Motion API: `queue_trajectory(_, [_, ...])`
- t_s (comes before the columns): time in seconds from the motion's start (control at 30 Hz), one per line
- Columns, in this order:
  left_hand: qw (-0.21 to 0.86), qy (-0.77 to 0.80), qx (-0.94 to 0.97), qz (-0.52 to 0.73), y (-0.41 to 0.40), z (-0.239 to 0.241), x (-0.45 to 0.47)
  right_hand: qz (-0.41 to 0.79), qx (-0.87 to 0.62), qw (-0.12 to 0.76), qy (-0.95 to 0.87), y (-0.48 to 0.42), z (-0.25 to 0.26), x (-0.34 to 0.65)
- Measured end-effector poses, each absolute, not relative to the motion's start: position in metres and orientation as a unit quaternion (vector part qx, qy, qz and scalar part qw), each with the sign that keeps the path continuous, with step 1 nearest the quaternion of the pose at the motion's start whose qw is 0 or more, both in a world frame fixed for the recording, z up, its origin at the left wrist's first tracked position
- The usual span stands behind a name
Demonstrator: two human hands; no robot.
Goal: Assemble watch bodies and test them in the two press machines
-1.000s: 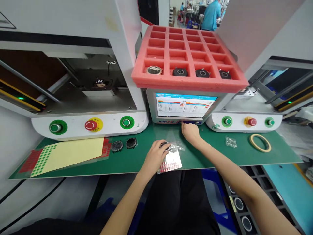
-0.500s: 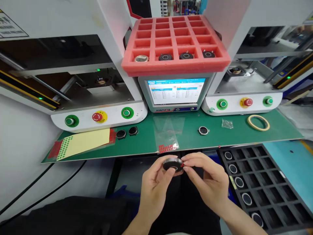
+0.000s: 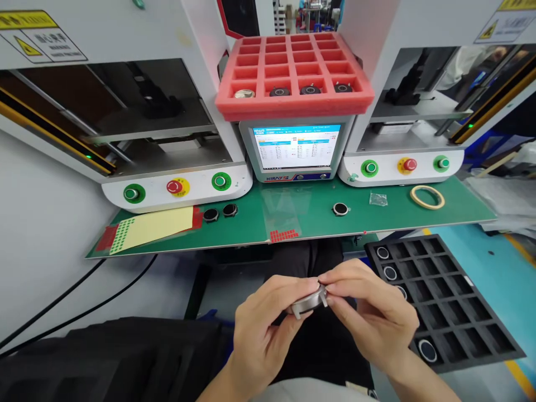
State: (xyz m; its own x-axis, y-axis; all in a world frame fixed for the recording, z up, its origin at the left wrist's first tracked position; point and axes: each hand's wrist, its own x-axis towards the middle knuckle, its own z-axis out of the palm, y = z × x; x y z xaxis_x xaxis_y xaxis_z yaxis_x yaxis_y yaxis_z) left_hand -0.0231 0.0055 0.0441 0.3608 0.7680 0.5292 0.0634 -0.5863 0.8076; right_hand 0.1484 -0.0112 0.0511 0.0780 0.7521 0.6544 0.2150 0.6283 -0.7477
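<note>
Over my lap, below the bench edge, my left hand (image 3: 262, 329) grips a small round grey metal part (image 3: 309, 303) from the left. My right hand (image 3: 372, 318) pinches the same part at its right rim with thumb and fingertips. The part is tilted so its edge faces me. A clear sheet with red stickers (image 3: 285, 234) lies at the front edge of the green bench mat (image 3: 397, 215). One round black part (image 3: 340, 209) rests on the mat to the right, and two more round black parts (image 3: 220, 213) lie to the left.
A pink foam tray (image 3: 293, 103) with a few round parts sits on top of a monitor (image 3: 295, 148). Two white machines with green and red buttons flank it. A black compartment tray (image 3: 444, 304) stands at my right. A tape ring (image 3: 427, 196) and yellow sticker sheet (image 3: 154, 226) lie on the mat.
My hands left the bench, the left taking a round part, then both met over my lap. Since half a second ago the part has turned edge-on, and my view has tilted.
</note>
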Motion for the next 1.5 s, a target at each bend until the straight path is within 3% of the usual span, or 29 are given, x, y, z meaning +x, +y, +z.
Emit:
queue_trajectory(0.4, [0.394,0.261,0.73,0.493,0.002,0.042,-0.026,0.32,-0.347,0.574,-0.669,-0.012,0.044,0.162])
queue_trajectory(0.63, [0.393,0.248,0.73,0.502,0.006,0.039,-0.026,0.339,-0.348,0.61,-0.626,-0.009,0.037,0.155])
queue_trajectory(0.87, [0.394,0.242,0.728,0.505,0.01,0.034,-0.026,0.208,-0.351,0.626,-0.665,-0.007,0.037,0.151])
queue_trajectory(1.13, [0.407,0.232,0.719,0.514,0.011,0.026,-0.026,0.162,-0.363,0.585,-0.707,-0.002,0.038,0.158])
queue_trajectory(1.33, [0.37,0.303,0.704,0.524,0.006,0.026,-0.015,0.034,-0.408,0.549,-0.728,-0.005,0.032,0.155])
queue_trajectory(1.5, [0.365,0.4,0.593,0.596,0.009,0.022,-0.011,0.046,-0.421,0.561,-0.711,-0.012,0.026,0.146])
